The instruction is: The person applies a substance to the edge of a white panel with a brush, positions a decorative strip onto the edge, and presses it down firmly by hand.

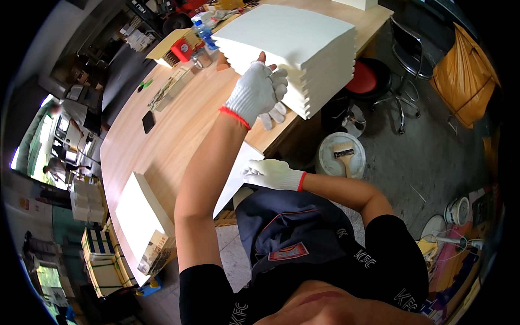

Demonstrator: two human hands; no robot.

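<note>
My left hand (pixel 257 89), in a white knit glove with a red cuff and bare fingertips showing, is raised at the near side of a tall stack of white sheets (pixel 284 35). Its thumb stands apart from the loosely bent fingers, and I see nothing held in it. Below it, white glove fingers (pixel 273 116) rest at the table edge; whether they belong to a loose glove is unclear. Close to my body, my right hand (pixel 272 174), gloved alike, has its fingers closed at the edge of a white sheet (pixel 233 181) that is partly hidden behind my left forearm.
The wooden table (pixel 168 122) carries a phone (pixel 148 122), a water bottle (pixel 204 34), a red box (pixel 182 50) and a shorter white stack (pixel 142 214). Right of the table are a bucket with a brush (pixel 342 151), a red stool (pixel 365 76) and a wheeled chair (pixel 409 51). People stand far left.
</note>
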